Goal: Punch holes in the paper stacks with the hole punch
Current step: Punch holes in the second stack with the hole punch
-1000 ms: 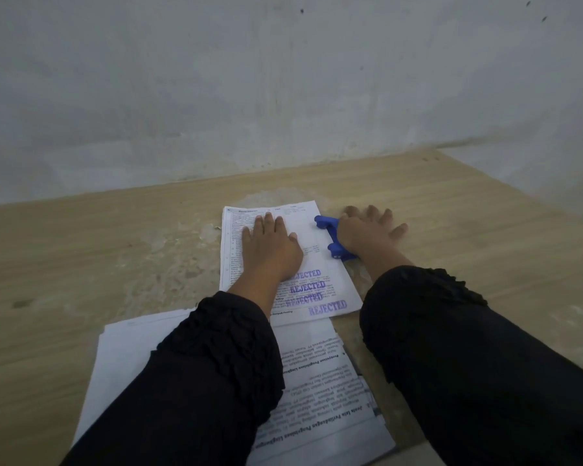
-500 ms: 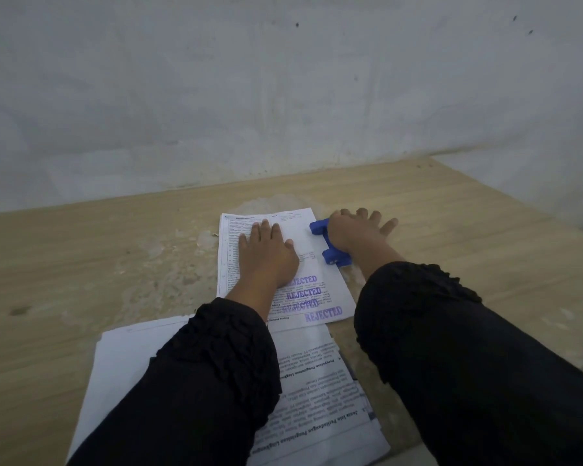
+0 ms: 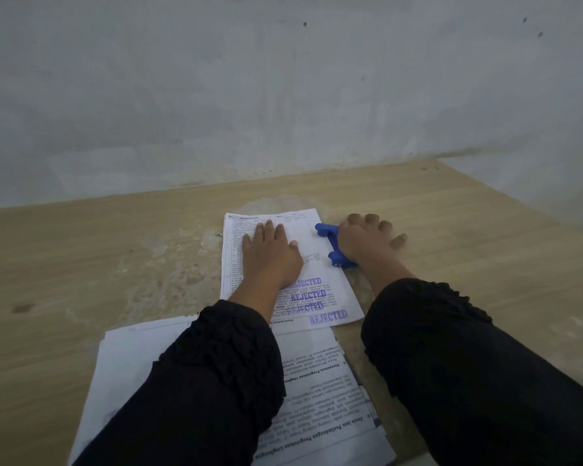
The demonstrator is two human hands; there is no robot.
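A printed paper stack point(image 3: 330, 284) stamped "REJECTED" in blue lies on the wooden table point(image 3: 468, 264). My left hand point(image 3: 270, 257) lies flat on it with fingers spread, holding nothing. A blue hole punch point(image 3: 332, 242) sits on the stack's right edge. My right hand point(image 3: 367, 242) covers the punch from above, palm down on its lever, with most of the punch hidden under it. A second, larger paper stack point(image 3: 317, 398) lies nearer to me, partly under my left sleeve.
A grey wall point(image 3: 283, 95) rises right behind the table's far edge. The table's right edge point(image 3: 532, 210) runs diagonally toward me. A worn, pale patch of tabletop point(image 3: 182, 264) lies left of the stamped stack.
Both hands stay in place on the stamped stack and the punch. The view has shifted a little, so everything sits slightly lower and to the left in the frame.
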